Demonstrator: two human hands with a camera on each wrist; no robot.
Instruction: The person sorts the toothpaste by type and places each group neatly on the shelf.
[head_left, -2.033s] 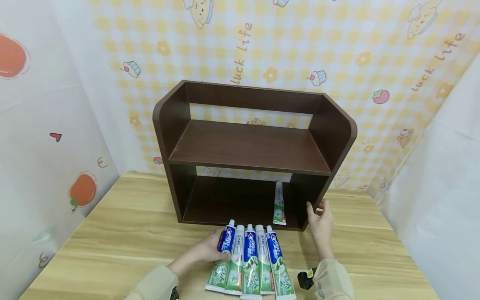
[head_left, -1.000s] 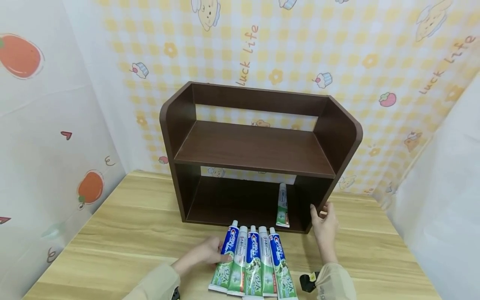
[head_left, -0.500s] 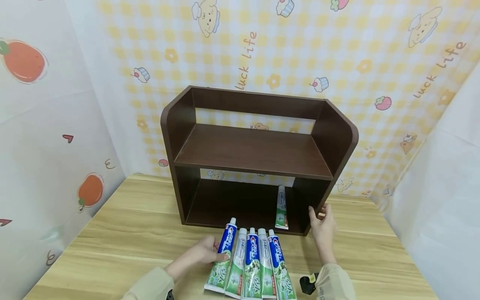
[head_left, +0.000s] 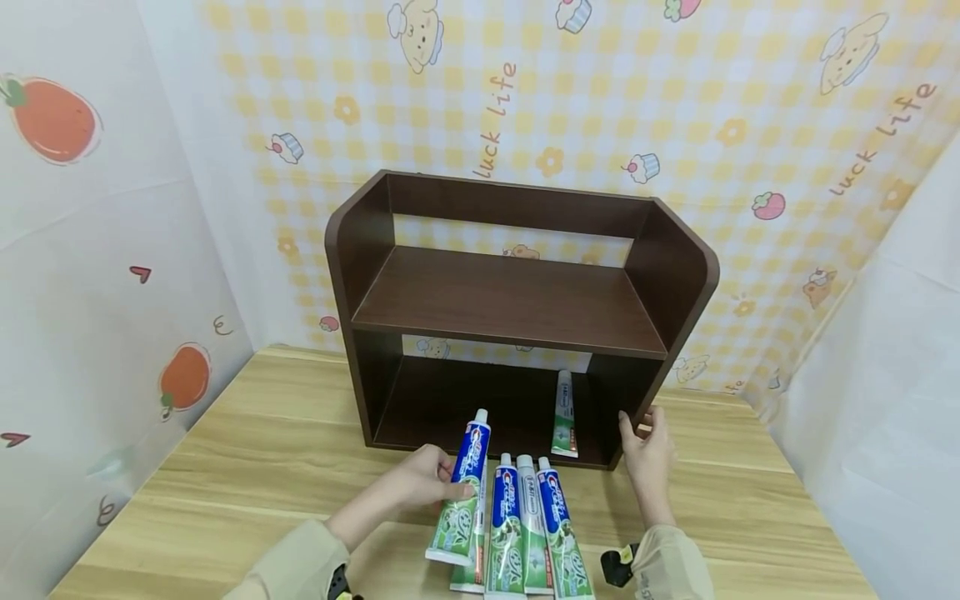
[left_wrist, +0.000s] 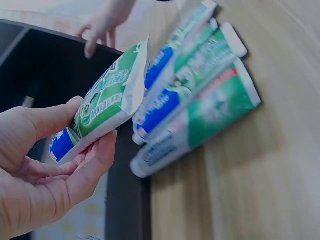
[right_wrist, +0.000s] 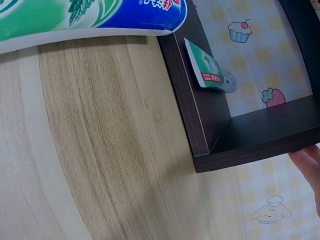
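My left hand (head_left: 420,482) pinches a blue-and-green toothpaste tube (head_left: 472,454) between thumb and fingers, cap pointing away. In the left wrist view this tube (left_wrist: 107,95) is raised above the table, its flat crimped end towards the camera. Partly under it in the head view lies a white-and-green toothpaste tube (head_left: 468,575). Several more tubes, among them a blue-and-green one (head_left: 505,527), lie side by side to its right. My right hand (head_left: 647,457) grips the right side panel of a dark brown two-tier shelf (head_left: 510,298), thumb at the inner side.
One white-and-green toothpaste tube (head_left: 564,415) lies on the shelf's lower board, towards the right. The shelf stands on a wood-grain table (head_left: 277,450), in front of a yellow checked backdrop (head_left: 555,100). White printed sheets hang at both sides.
My left hand has lifted the leftmost toothpaste tube from the row and moved it right and forward, over its neighbour. The right hand stays at the shelf's side.
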